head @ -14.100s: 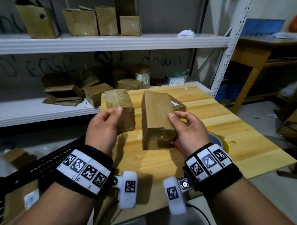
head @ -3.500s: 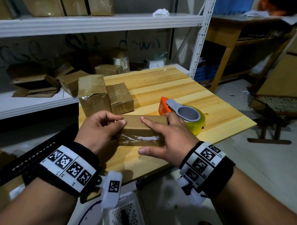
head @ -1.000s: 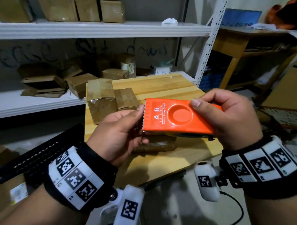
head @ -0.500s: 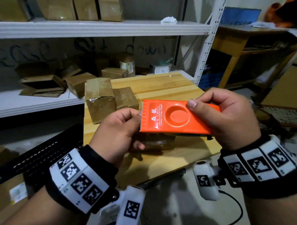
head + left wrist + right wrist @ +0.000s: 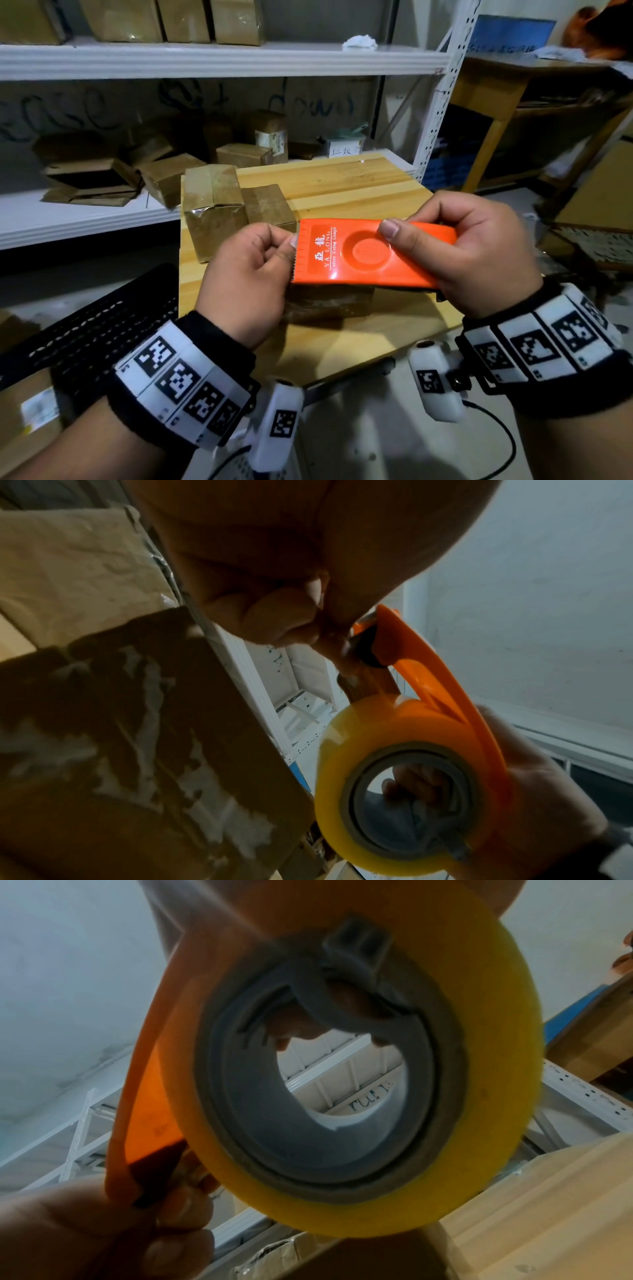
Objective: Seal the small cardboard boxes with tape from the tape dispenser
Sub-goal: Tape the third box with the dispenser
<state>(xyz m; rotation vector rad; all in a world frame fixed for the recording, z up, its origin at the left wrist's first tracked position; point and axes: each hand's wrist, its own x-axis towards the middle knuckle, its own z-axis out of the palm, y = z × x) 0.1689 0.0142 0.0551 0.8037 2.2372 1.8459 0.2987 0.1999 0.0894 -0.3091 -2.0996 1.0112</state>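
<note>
While the right hand (image 5: 479, 253) grips the light, stiff tape dispenser (image 5: 370, 255) above the box (image 5: 329, 301), the left hand (image 5: 253, 274) pinches thin, clingy tape at its toothed edge.

the tape dispenser (image 5: 373, 257) sits at frame centre, above the worktop (image 5: 342, 185), with the left hand (image 5: 250, 277) at its left end and the right hand (image 5: 479, 253) on its right half. a box (image 5: 329, 301) lies on the worktop directly under it. two more boxes (image 5: 214, 209) stand side by side behind, upper left of centre. shelves (image 5: 205, 61) with further boxes fill the upper left.
</note>
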